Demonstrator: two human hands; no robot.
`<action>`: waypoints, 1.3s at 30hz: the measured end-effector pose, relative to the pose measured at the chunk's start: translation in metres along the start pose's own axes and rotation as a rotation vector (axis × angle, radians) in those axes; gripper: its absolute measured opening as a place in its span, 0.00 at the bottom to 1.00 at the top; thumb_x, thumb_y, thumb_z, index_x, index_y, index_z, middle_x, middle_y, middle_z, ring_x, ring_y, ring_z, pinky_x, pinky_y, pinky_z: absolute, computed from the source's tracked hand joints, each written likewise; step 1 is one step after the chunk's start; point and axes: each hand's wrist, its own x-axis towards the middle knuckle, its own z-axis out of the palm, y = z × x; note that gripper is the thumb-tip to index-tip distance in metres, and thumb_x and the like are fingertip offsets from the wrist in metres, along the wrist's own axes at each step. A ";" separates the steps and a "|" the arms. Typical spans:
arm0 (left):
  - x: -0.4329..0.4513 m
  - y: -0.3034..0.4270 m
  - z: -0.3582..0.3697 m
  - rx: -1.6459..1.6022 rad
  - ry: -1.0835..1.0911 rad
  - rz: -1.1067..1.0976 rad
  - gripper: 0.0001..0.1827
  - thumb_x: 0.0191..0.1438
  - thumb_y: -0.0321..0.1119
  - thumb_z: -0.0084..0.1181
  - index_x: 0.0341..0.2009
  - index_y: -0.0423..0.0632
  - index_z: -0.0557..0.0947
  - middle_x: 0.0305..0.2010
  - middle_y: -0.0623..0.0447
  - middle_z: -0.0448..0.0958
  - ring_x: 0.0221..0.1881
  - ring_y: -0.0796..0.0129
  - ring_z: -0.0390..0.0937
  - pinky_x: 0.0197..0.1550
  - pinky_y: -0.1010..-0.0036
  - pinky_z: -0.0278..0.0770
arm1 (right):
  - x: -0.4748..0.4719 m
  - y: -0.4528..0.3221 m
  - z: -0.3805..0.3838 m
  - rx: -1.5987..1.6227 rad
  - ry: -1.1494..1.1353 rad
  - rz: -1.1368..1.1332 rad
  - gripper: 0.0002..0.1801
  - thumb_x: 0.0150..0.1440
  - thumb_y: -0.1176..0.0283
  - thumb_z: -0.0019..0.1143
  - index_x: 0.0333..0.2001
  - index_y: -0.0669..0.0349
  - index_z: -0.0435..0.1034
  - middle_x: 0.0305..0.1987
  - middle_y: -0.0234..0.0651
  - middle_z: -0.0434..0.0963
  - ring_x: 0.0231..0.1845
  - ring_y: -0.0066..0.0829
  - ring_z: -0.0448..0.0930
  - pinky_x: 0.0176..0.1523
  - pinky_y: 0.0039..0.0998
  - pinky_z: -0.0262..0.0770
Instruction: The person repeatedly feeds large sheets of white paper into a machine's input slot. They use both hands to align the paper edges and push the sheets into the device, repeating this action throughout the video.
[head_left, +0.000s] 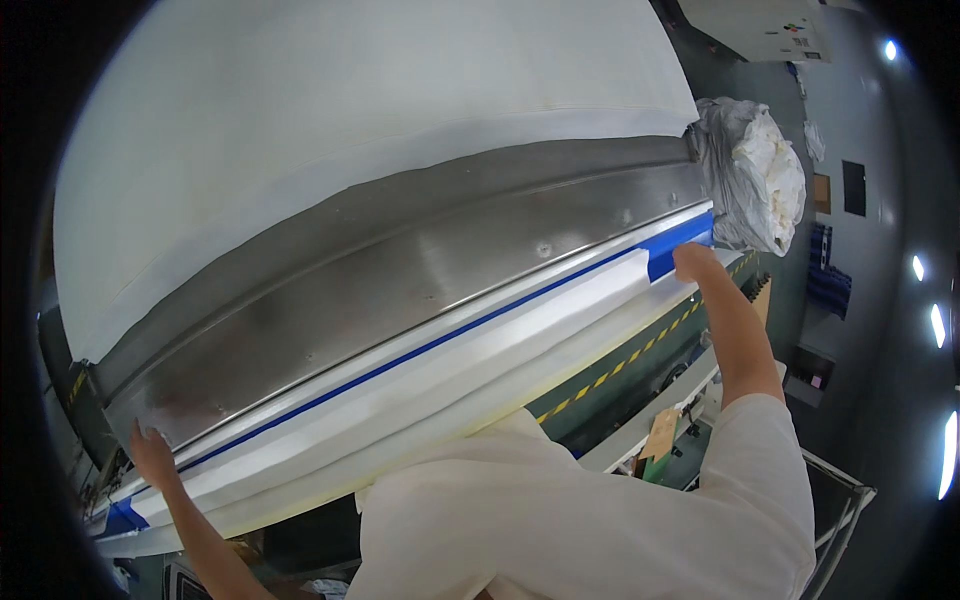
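Note:
A long steel surface (450, 247) with a raised seam runs across the view, and a broad white fabric sheet (375, 82) lies over its far side. Along its near edge lie a metal rail, a blue strip (450, 328) and a long white cloth (420, 401). My right hand (695, 262) touches the blue material (666, 251) at the right end, its fingers curled; whether it grips the material is not plain. At the far left my left hand (152, 454) is over the near edge of the steel, fingers apart, above a blue end piece (124, 517).
A bundle of white cloth in clear plastic (757, 176) sits beyond the right end. Yellow and black floor tape (622, 364) runs below the near edge. A white machine frame (652, 420) with a brown card (661, 433) and a metal rail frame (855, 499) stand at the right.

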 end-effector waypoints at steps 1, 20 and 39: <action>0.004 0.010 0.004 0.000 0.066 0.027 0.22 0.58 0.42 0.44 0.56 0.49 0.72 0.57 0.44 0.70 0.55 0.50 0.70 0.53 0.58 0.69 | -0.002 -0.002 -0.007 0.007 -0.001 0.010 0.15 0.45 0.71 0.53 0.37 0.63 0.76 0.42 0.47 0.78 0.46 0.48 0.78 0.48 0.42 0.75; 0.015 0.090 -0.002 -0.597 0.563 0.210 0.21 0.54 0.41 0.48 0.51 0.49 0.74 0.56 0.49 0.69 0.59 0.56 0.64 0.63 0.56 0.54 | -0.214 -0.581 -0.417 0.566 0.855 -1.276 0.08 0.54 0.66 0.50 0.32 0.57 0.71 0.27 0.38 0.76 0.30 0.39 0.76 0.35 0.35 0.70; 0.026 0.086 -0.009 -0.795 0.410 0.169 0.23 0.54 0.38 0.48 0.55 0.48 0.70 0.58 0.46 0.66 0.60 0.52 0.62 0.62 0.53 0.53 | -0.228 -0.745 -0.523 0.673 0.995 -1.265 0.09 0.49 0.62 0.54 0.30 0.54 0.76 0.28 0.30 0.80 0.31 0.33 0.79 0.38 0.33 0.75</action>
